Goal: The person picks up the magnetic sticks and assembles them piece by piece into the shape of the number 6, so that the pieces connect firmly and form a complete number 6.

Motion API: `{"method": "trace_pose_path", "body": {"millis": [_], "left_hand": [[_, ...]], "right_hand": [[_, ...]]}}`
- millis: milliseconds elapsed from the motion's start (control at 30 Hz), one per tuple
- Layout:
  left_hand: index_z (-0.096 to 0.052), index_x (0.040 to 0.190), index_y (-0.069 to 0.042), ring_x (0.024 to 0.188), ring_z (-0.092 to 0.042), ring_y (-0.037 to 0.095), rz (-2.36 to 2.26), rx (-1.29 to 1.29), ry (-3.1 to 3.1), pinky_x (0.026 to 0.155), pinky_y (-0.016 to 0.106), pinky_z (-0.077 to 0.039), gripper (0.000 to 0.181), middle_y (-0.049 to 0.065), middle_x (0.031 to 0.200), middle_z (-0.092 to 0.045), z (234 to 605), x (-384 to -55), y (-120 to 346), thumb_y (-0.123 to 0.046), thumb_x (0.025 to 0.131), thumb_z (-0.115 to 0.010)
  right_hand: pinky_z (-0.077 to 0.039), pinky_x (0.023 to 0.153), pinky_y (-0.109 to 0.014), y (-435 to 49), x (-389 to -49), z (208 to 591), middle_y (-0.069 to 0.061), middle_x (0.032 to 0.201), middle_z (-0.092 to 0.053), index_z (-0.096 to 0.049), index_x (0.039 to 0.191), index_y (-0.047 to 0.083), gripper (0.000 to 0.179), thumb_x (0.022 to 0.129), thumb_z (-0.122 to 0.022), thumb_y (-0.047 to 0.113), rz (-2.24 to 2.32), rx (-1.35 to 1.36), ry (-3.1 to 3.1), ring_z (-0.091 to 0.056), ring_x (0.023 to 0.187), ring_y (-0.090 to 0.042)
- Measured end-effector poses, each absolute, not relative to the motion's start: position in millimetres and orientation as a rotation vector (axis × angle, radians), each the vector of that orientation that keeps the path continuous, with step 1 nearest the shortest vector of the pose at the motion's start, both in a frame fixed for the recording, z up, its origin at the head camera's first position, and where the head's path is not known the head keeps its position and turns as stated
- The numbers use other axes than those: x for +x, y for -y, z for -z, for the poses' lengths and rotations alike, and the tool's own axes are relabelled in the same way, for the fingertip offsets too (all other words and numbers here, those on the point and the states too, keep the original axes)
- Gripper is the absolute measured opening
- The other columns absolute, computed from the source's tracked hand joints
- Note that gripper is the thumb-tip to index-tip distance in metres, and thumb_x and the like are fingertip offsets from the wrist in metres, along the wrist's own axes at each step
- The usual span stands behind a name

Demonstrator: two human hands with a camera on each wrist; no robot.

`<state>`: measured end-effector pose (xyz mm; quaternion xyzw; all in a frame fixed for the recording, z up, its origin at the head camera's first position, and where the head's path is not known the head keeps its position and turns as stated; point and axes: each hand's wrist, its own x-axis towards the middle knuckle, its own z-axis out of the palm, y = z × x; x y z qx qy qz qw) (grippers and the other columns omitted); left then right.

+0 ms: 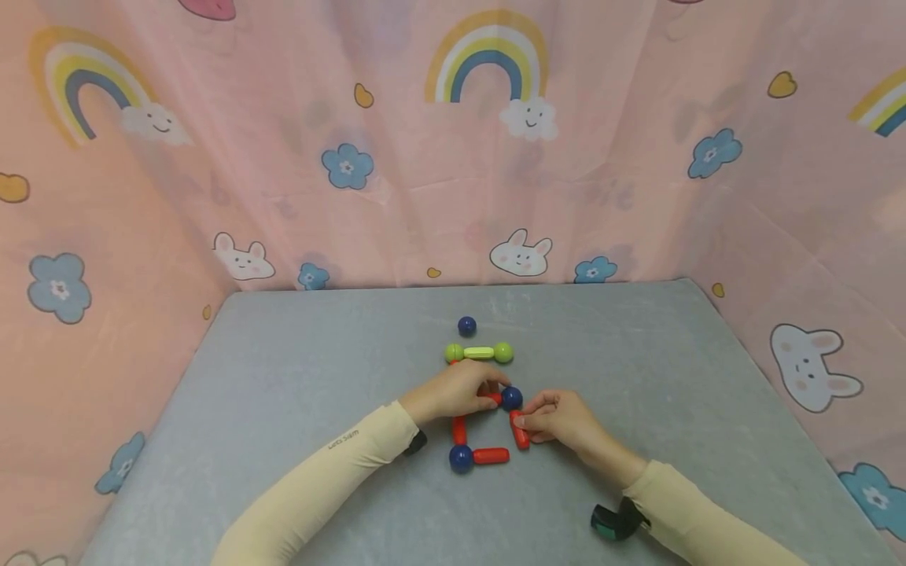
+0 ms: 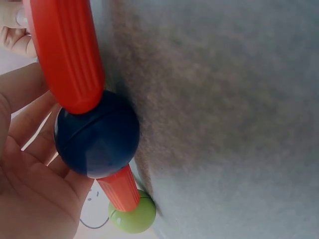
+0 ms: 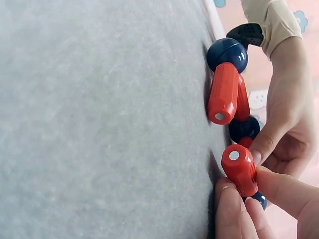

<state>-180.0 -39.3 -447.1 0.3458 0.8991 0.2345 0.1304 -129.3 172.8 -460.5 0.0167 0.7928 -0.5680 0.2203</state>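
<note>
In the head view my left hand [image 1: 456,391] reaches over a frame of toy rods and balls. Its thumb and fingers pinch a red rod [image 1: 495,398] beside a blue ball [image 1: 511,398]. Between the thumb and fingers of my right hand [image 1: 566,423] is another red rod [image 1: 519,430], its far end at that ball; a pale disc marks its near end in the right wrist view. Another blue ball [image 2: 97,137] sits by my left palm, joined to red rods. At the near corner, a blue ball [image 1: 461,458] bears a red rod [image 1: 491,456] pointing right.
Beyond my left hand lie a light green rod [image 1: 478,353] and two green balls, one at each end. A loose blue ball [image 1: 467,326] rests farther back. The grey table [image 1: 318,346] meets a pink patterned curtain [image 1: 425,212] behind and at both sides.
</note>
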Motion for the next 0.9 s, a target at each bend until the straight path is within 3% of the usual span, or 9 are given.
{"method": "trace_pose_path", "body": {"millis": [900], "left_hand": [[-0.069, 0.123, -0.015, 0.09, -0.063, 0.007, -0.665, 0.982, -2.645, 0.079, 0.017, -0.05, 0.033, -0.003, 0.109, -0.073, 449.0, -176.9, 38.7, -0.02, 0.09, -0.073]], "right_hand": [[-0.06, 0.065, -0.032, -171.1, -131.2, 463.3, -0.002, 0.071, -0.069, -0.065, 0.088, -0.001, 0.021, 0.083, -0.079, 0.014, 1.537, 0.014, -2.253, -0.067, 0.064, -0.012]]}}
